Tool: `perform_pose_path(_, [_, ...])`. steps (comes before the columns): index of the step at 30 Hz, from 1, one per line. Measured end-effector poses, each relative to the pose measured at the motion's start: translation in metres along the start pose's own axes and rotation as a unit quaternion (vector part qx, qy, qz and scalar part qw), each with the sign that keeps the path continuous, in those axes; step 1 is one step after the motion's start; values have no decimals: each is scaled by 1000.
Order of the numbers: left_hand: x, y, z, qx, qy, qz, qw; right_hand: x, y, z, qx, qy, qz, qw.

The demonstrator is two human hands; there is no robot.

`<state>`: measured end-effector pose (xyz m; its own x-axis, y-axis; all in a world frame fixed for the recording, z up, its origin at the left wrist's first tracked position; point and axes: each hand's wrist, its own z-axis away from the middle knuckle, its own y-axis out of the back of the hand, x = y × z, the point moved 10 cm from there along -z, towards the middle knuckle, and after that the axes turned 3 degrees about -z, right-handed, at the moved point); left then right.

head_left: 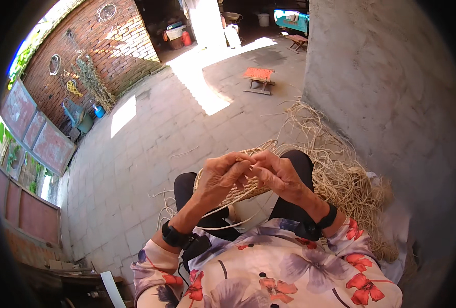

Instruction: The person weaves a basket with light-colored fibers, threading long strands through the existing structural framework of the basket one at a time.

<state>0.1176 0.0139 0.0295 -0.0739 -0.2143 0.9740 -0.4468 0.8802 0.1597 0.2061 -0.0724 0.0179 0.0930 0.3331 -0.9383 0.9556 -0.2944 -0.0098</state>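
Fingers of both the left hand (218, 177) and right hand (279, 174) pinch a flat, coarse woven straw braid (240, 192).

— What lies across the paved courtyard floor (151, 149)?

— A small wooden stool (259, 77) with an orange woven seat stands near the far side, in shade beside a sunlit patch.

— And along the edges?

— A red brick wall (109, 46) on the left, hung with wire hoops (55, 64); a rough grey plastered wall (387, 92) on the right.
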Motion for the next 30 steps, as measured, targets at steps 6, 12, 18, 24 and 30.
perform_pose_path(6, [-29, 20, 11, 35, 43, 34, 998, 10, 18, 14, 53, 20, 55, 997])
perform_pose_path(12, [-47, 35, -1, 55, 65, -112, 990, 14, 44, 18, 76, 3, 171, 982])
perform_pose_path(18, [-39, 12, -18, -81, 89, -234, 965, 16, 41, 12, 57, 0, 242, 969])
perform_pose_path(24, [-55, 5, -27, -159, 172, -110, 966, 29, 7, -2, 16, 43, 275, 960])
perform_pose_path(30, [-67, 5, -30, -220, 182, -112, 952, 31, 6, -2, 20, 36, 266, 963])
